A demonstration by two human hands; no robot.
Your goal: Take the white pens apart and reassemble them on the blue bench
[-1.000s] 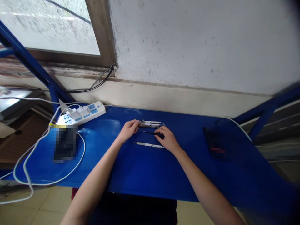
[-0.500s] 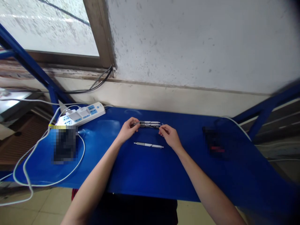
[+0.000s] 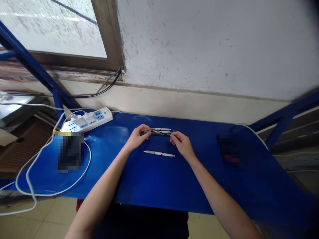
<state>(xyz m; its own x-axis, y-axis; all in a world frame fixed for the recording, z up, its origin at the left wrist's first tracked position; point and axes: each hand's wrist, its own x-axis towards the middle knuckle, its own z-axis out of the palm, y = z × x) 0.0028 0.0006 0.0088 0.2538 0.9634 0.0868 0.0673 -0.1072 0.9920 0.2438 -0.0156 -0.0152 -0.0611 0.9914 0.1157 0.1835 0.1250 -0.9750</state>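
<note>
So the dark pen [image 3: 160, 133] is sitting up off the table [image 3: 149, 182], near its far edge, stretched sideways between both hands. The left hand [image 3: 136, 137] is pinching one end with its fingertips closed on it, and the right hand [image 3: 183, 145] is doing the same at the other end, so both grips are clamped on that one pen. It's too small to tell whether it's being pulled apart, pushed together or just held. Right behind it, a couple of white pens [image 3: 161, 129] are lying side by side, nearly touching it as far as I can see. One lone pen [image 3: 159, 153] is lying by itself a bit nearer the person, between the two wrists and not touching anything. Going by how things are lying, I'm guessing this is somewhere in the middle: one pen in hand, a few resting in a neat row, one off on its own. Further out, a power strip [image 3: 87, 121] is sitting at the far left corner with a white cable [image 3: 50, 193] looping over the table's near edge, and blurred-out dark things are sitting well off on either side.
</note>
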